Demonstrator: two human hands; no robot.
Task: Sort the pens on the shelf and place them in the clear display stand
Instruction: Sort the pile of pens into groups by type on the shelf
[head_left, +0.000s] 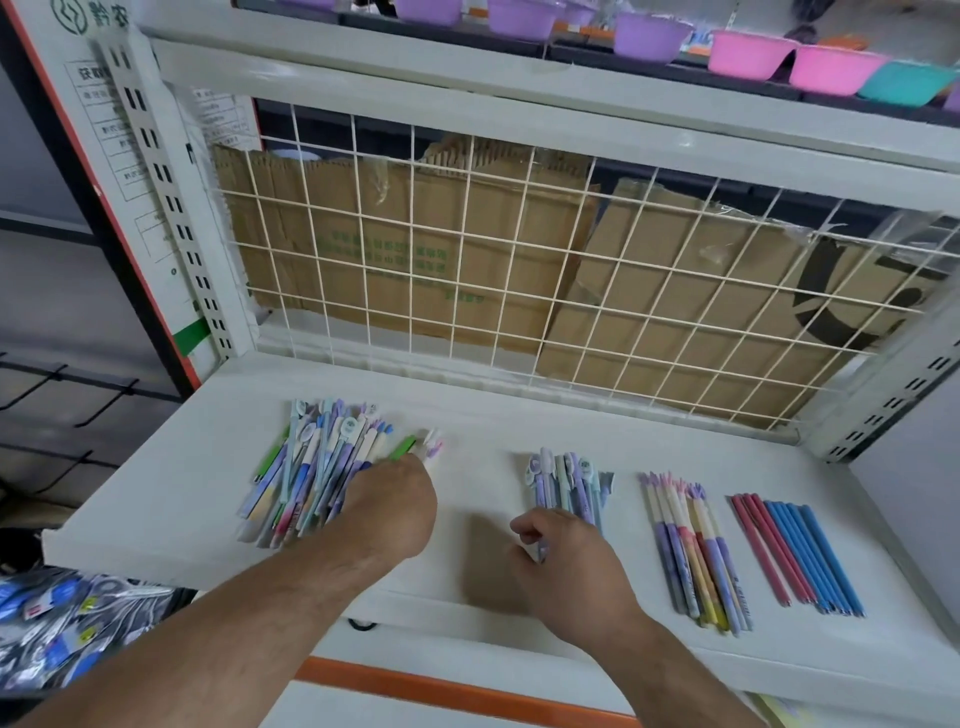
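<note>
right hand (566, 561) fingers (524, 527) curled, pinching one pen (542, 552) at near end of capped group (569, 483) | left hand (395, 504) fingers hidden, grip cannot tell, over right edge of mixed pile (311, 467) | pile's pens lie roughly front-to-back on shelf (156, 493); left hand nearer | clear display stand not in view

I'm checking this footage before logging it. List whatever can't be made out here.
Head view throughout.
Left hand: its back hides the fingertips, so its grip in the mixed pile is unclear.
Right hand: covers the near ends of the middle pens; grip unclear.
Display stand: not in frame.
Cardboard print: blurred, behind the wire grid.
Bowls: cut by the top edge.
</note>
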